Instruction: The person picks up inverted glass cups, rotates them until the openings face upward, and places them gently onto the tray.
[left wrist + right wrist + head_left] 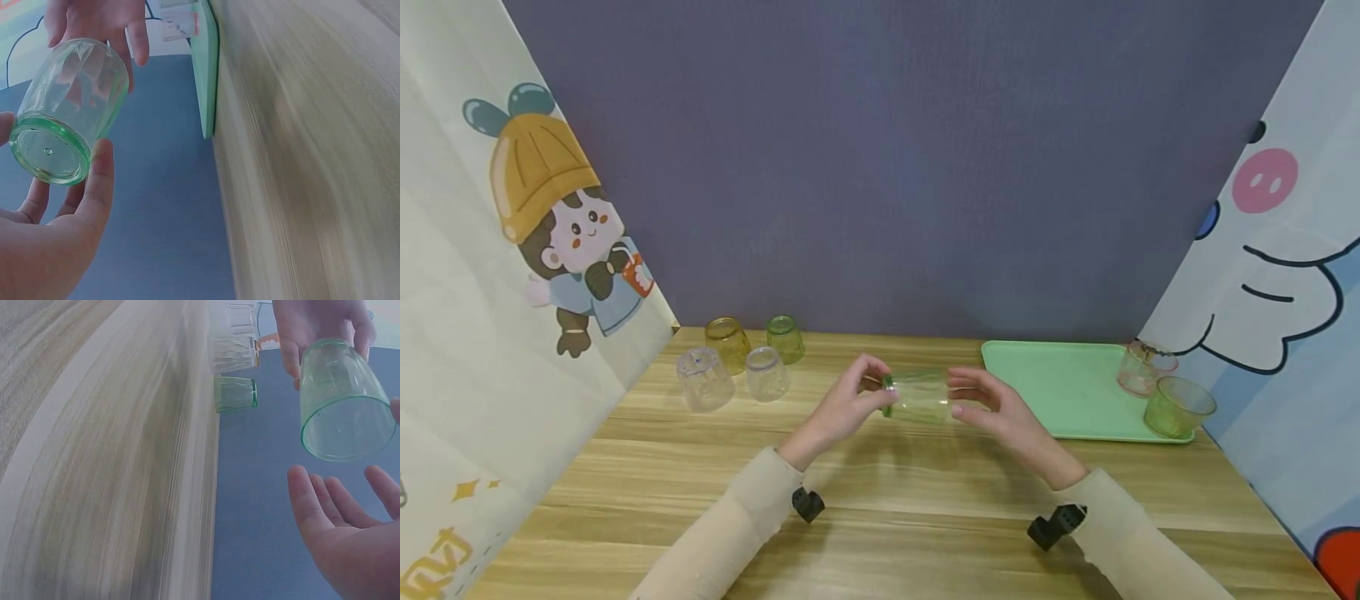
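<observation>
A clear green-tinted drinking glass (922, 398) lies sideways in the air over the table, between both hands. My left hand (844, 408) pinches its thick green base, thumb and fingers on opposite sides, as the left wrist view shows at the base (50, 150). The glass's open mouth (349, 430) faces my right hand (1003, 412). In the right wrist view, the fingers (306, 494) of that hand are spread and loosely bent just off the rim, with one fingertip right at the rim's edge.
On the wooden table (880, 533), an amber glass (727, 343), a small green glass (786, 340) and two clear glasses (705, 380) stand at the back left. A light green tray (1052, 383) at the right bears a pinkish glass (1146, 368) and a yellow-green glass (1178, 407).
</observation>
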`<state>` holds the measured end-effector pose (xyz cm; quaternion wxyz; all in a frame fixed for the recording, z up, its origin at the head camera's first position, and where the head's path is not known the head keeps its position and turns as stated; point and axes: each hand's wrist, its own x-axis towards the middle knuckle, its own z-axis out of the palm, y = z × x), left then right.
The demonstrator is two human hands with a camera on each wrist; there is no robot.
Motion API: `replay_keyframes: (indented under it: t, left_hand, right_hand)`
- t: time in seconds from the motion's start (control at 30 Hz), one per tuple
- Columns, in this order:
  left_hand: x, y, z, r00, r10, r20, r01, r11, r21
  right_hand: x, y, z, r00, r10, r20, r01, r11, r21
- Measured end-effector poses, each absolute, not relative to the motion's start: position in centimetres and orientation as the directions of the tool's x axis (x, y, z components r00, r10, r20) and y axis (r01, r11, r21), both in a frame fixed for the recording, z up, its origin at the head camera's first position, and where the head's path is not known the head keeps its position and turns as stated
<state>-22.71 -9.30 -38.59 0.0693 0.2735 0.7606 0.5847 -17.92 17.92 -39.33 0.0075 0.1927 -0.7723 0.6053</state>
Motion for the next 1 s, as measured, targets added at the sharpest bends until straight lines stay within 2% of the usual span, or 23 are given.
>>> replay_keyframes:
  t: [1.0]
  left_hand:
    - [-22.0,-8.2,-38.6,-0.826,0.504,0.254,0.361,0.126,0.924]
  right_hand:
    - [-17.6,17.6,-39.2,-0.924,-0.307,0.226,-0.280,0.143,-0.949]
